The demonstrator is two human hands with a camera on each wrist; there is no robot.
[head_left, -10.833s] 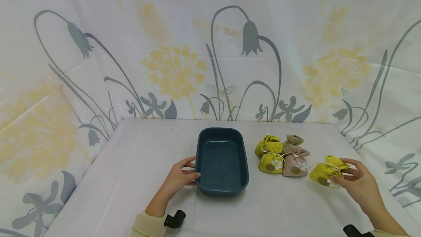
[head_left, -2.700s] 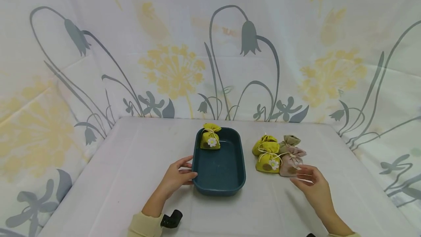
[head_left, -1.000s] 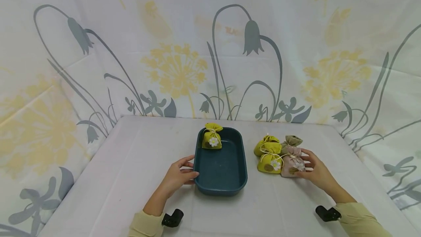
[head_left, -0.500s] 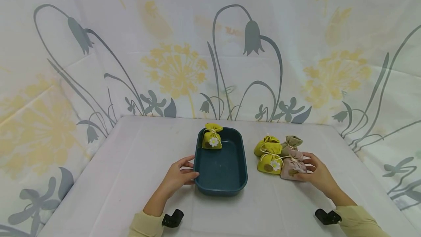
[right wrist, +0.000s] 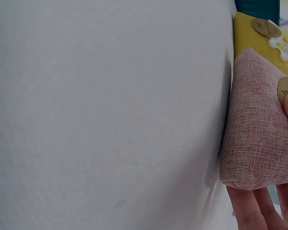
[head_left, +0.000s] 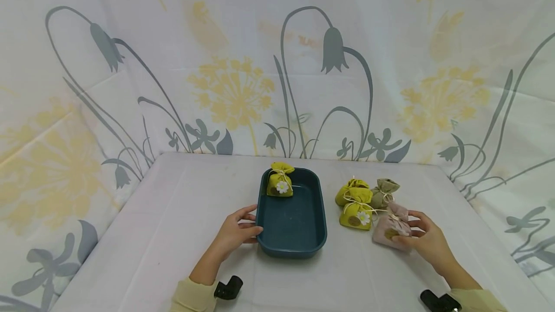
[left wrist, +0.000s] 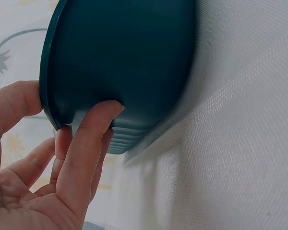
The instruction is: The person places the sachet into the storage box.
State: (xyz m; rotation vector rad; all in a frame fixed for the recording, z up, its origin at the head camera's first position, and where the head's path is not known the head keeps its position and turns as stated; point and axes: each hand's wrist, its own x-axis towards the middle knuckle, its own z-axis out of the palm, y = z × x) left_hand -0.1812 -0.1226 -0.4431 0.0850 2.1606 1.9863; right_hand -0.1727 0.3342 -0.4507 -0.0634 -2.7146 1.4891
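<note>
We're pinching the teal tub (head_left: 291, 223) by its left wall, our left hand (head_left: 234, 230) probably just steadying it. Well apart, our right hand (head_left: 427, 240) is gripping the tilted pink pouch (head_left: 383, 232), beside the front yellow pouch (head_left: 349, 216), likely avoiding slips.

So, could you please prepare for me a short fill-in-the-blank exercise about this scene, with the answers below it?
1. The fabric pouch held by the right hand is ____.
2. The left hand pinches the rim of the tray, which contains exactly ____ yellow pouch.
3. On the yellow pouch, the flower looks mostly ____.

Answers: pink; one; white.
</note>
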